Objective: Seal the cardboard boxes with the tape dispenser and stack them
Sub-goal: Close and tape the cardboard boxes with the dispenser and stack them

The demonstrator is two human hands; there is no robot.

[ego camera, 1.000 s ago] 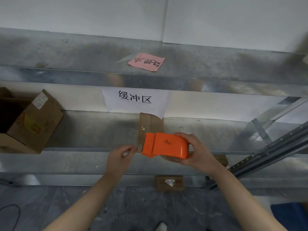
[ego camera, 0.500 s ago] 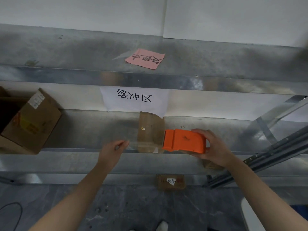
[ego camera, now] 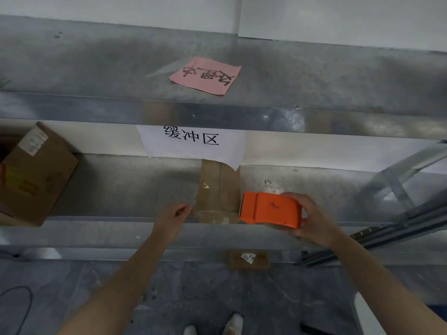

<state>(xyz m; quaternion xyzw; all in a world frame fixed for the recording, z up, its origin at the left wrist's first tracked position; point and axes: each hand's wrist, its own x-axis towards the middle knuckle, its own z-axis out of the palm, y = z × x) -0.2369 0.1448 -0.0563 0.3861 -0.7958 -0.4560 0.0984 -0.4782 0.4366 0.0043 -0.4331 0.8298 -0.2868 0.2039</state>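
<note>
Pinching the clear tape [ego camera: 212, 215] by its end in my left hand [ego camera: 173, 215] and gripping the tape dispenser [ego camera: 271, 209] in my right hand [ego camera: 312, 218], I held it across the cardboard box [ego camera: 219, 187] on the shelf [ego camera: 121, 189] between them, judging slack might stick it crooked.

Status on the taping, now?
Left grip pinches tape, left of box. Right grip holds dispenser at box's right edge. Sign overhangs box's far end, clear of tape.
</note>
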